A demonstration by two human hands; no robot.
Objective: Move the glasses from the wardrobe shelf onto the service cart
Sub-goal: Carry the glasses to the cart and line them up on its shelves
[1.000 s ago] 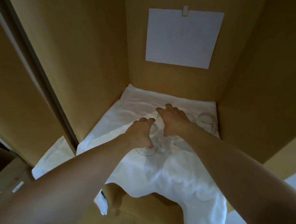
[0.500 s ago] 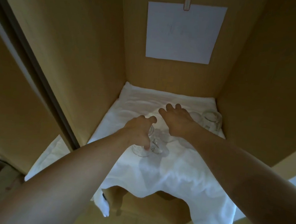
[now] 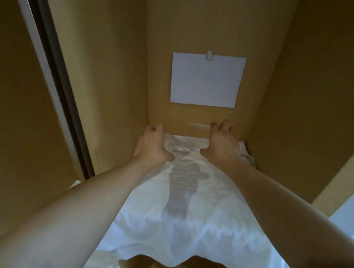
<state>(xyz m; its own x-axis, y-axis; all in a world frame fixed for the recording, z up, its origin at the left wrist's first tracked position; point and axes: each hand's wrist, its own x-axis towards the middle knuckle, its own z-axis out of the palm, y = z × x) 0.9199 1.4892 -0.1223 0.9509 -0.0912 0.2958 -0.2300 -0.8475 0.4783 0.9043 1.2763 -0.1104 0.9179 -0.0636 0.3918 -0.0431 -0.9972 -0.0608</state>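
On the white cloth [image 3: 186, 210] of the wardrobe shelf, the left hand [image 3: 152, 147] curls round a glass [image 3: 173, 147] at the far left, while the right hand [image 3: 223, 143], fingers loosely spread and holding nothing visible, hovers over another glass [image 3: 249, 159] just to its right.

A white cloth [image 3: 196, 217] is spread over the shelf, its front edge draped down. A white paper sheet [image 3: 206, 80] is held by a clip [image 3: 209, 55] on the back panel [image 3: 204, 17].
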